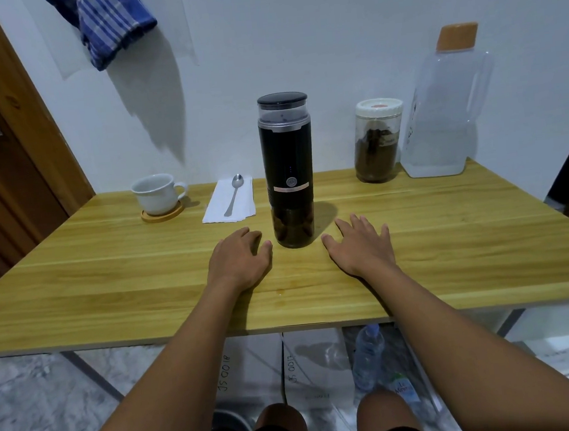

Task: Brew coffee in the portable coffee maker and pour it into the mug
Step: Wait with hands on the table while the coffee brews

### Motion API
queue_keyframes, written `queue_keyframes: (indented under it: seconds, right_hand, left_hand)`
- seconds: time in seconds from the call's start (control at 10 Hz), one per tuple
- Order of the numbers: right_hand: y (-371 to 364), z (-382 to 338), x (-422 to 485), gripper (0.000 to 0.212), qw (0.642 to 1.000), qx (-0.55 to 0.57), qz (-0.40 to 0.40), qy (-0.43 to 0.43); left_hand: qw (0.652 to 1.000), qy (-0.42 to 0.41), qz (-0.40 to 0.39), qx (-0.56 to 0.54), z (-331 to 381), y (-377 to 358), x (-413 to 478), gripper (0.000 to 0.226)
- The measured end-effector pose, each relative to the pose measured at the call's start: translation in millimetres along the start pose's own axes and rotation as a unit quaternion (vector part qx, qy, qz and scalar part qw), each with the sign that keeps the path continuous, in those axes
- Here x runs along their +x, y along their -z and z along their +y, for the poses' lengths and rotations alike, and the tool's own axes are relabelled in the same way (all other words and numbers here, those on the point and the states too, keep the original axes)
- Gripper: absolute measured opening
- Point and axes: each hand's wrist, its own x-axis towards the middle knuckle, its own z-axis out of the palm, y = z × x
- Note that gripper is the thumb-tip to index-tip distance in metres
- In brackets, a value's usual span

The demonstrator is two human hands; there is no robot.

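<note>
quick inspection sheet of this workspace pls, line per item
surface: wooden table against white wall
job's things: maker upright at centre, lid on; mug on coaster, back left; jar of brown grounds and water jug, back right, lidded
clutter: spoon on napkin between mug and maker
grippers: left hand and right hand flat on table, either side of maker, holding nothing
cables: nothing seen
surroundings: door at left; cloth hanging on wall; boxes and bottle under table

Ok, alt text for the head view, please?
Two open hands, left hand and right hand, rest on a wooden table either side of a black portable coffee maker. Behind are a white mug, spoon, coffee jar and water jug.
</note>
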Motion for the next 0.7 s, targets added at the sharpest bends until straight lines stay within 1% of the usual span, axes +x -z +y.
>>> queue_keyframes:
  seconds: [0.7]
  right_hand:
    - [-0.2, 0.1, -0.6, 0.067, 1.000, 0.008, 0.002, 0.000]
  left_hand:
    - [1.000, 0.000, 0.000, 0.002, -2.3, -2.4, 2.5, 0.054]
